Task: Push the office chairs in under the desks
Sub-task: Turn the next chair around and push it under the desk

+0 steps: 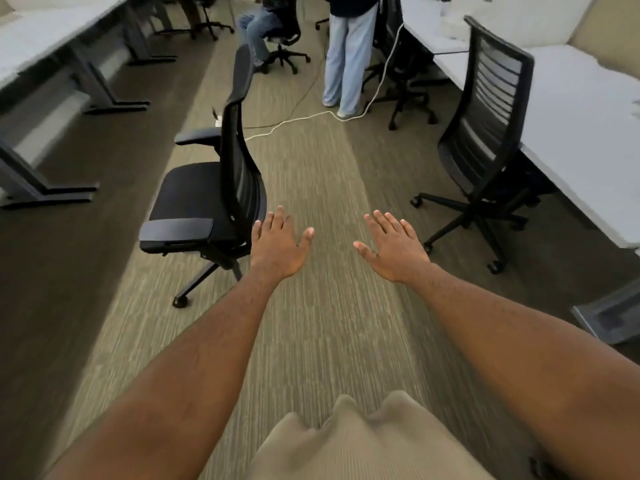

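5 chairs [221, 174], 2 hands [277, 244].

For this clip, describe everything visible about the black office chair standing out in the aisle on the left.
The black office chair stands out on the carpet, clear of the desks on the left, not pushed in. It has a tall, narrow mesh-looking back, a padded black seat, two grey-topped armrests and a wheeled star base, only partly visible. It is upright, seat facing the left desks, back toward the aisle. The left hand, fingers straight, overlaps the backrest's lower edge; contact cannot be confirmed.
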